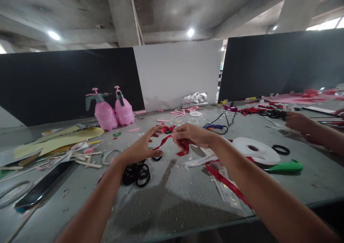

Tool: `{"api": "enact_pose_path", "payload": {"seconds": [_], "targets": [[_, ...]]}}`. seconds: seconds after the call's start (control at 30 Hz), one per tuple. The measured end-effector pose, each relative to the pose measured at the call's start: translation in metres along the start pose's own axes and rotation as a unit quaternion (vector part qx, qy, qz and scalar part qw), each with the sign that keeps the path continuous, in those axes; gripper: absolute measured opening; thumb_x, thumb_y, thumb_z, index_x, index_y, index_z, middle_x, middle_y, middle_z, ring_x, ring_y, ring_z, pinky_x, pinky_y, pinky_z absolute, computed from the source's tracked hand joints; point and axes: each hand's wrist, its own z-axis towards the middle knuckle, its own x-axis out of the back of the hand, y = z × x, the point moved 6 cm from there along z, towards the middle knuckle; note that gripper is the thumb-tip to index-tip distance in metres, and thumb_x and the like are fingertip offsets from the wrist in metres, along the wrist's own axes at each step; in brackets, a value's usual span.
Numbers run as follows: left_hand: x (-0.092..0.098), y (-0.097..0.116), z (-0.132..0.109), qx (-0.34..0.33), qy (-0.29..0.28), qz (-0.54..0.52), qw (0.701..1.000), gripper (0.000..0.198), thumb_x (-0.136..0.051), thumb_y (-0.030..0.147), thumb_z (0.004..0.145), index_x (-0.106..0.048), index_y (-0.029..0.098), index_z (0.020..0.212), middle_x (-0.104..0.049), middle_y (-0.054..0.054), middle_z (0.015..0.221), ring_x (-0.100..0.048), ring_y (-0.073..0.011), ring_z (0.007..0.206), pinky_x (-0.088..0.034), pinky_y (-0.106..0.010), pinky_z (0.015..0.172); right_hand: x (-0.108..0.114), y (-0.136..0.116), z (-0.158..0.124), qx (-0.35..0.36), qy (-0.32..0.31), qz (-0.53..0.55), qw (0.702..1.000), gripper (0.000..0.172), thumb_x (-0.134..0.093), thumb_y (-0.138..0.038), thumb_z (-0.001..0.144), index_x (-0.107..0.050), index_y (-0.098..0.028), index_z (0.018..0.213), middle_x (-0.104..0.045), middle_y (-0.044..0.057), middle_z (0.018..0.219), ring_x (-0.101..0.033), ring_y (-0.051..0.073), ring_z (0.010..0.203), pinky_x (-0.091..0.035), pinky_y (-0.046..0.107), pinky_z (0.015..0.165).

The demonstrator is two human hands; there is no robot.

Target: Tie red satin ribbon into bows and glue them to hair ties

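Note:
Both of my hands are raised over the grey table (166,196) and work a red ribbon (165,141) between them. My left hand (143,147) pinches the ribbon's left end with thumb and forefinger, the other fingers spread, and a small black ring (156,159) hangs by its thumb. My right hand (192,135) is closed on the ribbon's folded right part (184,149). A pile of black rings (136,173) lies under my left wrist. A longer red ribbon (227,182) trails beneath my right forearm.
Two pink spray bottles (113,110) stand at the back left, beside yellow paper sheets (61,139) and scraps. A white tape roll (255,150), a green-handled tool (285,167) and a black ring (281,150) lie right. Another person's hand (298,122) reaches in from the right. A black phone (43,187) lies left.

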Motion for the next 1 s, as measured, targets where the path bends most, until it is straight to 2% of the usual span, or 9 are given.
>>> {"api": "enact_pose_path", "payload": {"seconds": [0.07, 0.17, 0.3, 0.43, 0.6, 0.73, 0.8, 0.9, 1.0], "targets": [[-0.006, 0.005, 0.004, 0.025, -0.029, -0.135, 0.99, 0.056, -0.061, 0.043, 0.075, -0.048, 0.025, 0.127, -0.054, -0.012, 0.124, -0.05, -0.0235, 0.113, -0.042, -0.033, 0.087, 0.005, -0.012, -0.006, -0.015, -0.011, -0.028, 0.999, 0.025, -0.064, -0.038, 0.076, -0.065, -0.014, 0.076, -0.061, 0.001, 0.061, -0.047, 0.005, 0.04, -0.037, 0.017, 0.038], [-0.025, 0.011, 0.02, 0.061, -0.047, -0.238, 0.968, 0.048, -0.036, 0.052, 0.087, -0.061, 0.017, 0.107, -0.062, -0.013, 0.103, -0.058, -0.0205, 0.096, -0.045, -0.033, 0.083, 0.014, -0.019, -0.009, -0.022, 0.008, -0.06, 0.998, 0.024, -0.066, -0.037, 0.074, -0.068, -0.014, 0.08, -0.062, 0.002, 0.06, -0.043, 0.004, 0.036, -0.032, 0.017, 0.034], [-0.047, 0.019, 0.034, 0.089, -0.086, -0.256, 0.959, 0.033, -0.052, 0.045, 0.082, -0.062, 0.014, 0.076, -0.058, -0.005, 0.07, -0.056, -0.0139, 0.064, -0.047, -0.03, 0.065, 0.023, -0.013, -0.012, -0.025, 0.041, -0.082, 0.995, 0.02, -0.068, -0.035, 0.07, -0.067, -0.015, 0.069, -0.061, 0.001, 0.056, -0.046, 0.006, 0.037, -0.032, 0.019, 0.034], [-0.038, 0.015, 0.028, 0.109, -0.048, -0.254, 0.96, 0.028, -0.061, 0.039, 0.077, -0.05, 0.017, 0.064, -0.04, 0.004, 0.055, -0.036, -0.0044, 0.042, -0.03, -0.021, 0.042, 0.034, -0.009, -0.022, 0.015, 0.091, -0.083, 0.992, 0.019, -0.067, -0.034, 0.072, -0.067, -0.016, 0.067, -0.061, 0.001, 0.06, -0.05, 0.008, 0.045, -0.037, 0.021, 0.042], [-0.009, 0.01, 0.012, 0.105, 0.037, -0.178, 0.978, 0.034, -0.058, 0.039, 0.078, -0.042, 0.018, 0.058, -0.031, 0.006, 0.049, -0.02, -0.0028, 0.038, -0.012, -0.021, 0.037, 0.061, -0.001, -0.049, 0.007, 0.138, -0.159, 0.978, 0.017, -0.071, -0.03, 0.068, -0.073, -0.02, 0.081, -0.067, 0.003, 0.07, -0.054, 0.01, 0.057, -0.042, 0.022, 0.051], [-0.008, 0.028, 0.011, 0.073, 0.012, -0.067, 0.995, 0.028, -0.06, 0.037, 0.077, -0.053, 0.017, 0.059, -0.033, 0.005, 0.046, -0.023, -0.0043, 0.04, -0.015, -0.023, 0.039, 0.048, 0.002, -0.044, 0.02, 0.096, -0.149, 0.984, 0.037, -0.078, -0.028, 0.058, -0.07, -0.024, 0.094, -0.069, 0.005, 0.092, -0.061, 0.019, 0.083, -0.049, 0.028, 0.067], [-0.012, 0.039, 0.014, 0.043, -0.02, -0.028, 0.998, 0.026, -0.061, 0.036, 0.076, -0.058, 0.016, 0.06, -0.037, 0.003, 0.048, -0.028, -0.0051, 0.043, -0.018, -0.023, 0.041, 0.03, 0.003, -0.026, 0.059, 0.092, -0.09, 0.99, 0.03, -0.069, -0.038, 0.07, -0.068, -0.023, 0.096, -0.068, 0.005, 0.094, -0.06, 0.019, 0.092, -0.048, 0.032, 0.075], [-0.013, 0.042, 0.018, 0.027, -0.036, -0.013, 0.999, 0.027, -0.06, 0.037, 0.077, -0.058, 0.016, 0.061, -0.04, 0.003, 0.052, -0.031, -0.0054, 0.045, -0.02, -0.022, 0.042, 0.001, 0.013, 0.002, 0.1, 0.063, 0.034, 0.992, 0.038, -0.053, -0.051, 0.081, -0.066, -0.016, 0.079, -0.063, 0.004, 0.07, -0.06, 0.015, 0.07, -0.049, 0.035, 0.075], [-0.009, 0.024, 0.016, 0.077, -0.004, -0.074, 0.994, 0.032, -0.059, 0.04, 0.077, -0.05, 0.016, 0.058, -0.034, 0.004, 0.049, -0.025, -0.0043, 0.041, -0.016, -0.022, 0.039, -0.003, 0.017, 0.013, 0.15, 0.114, 0.112, 0.976, 0.033, -0.062, -0.044, 0.077, -0.053, -0.018, 0.059, -0.045, -0.005, 0.05, -0.047, 0.009, 0.048, -0.049, 0.03, 0.064]]}}
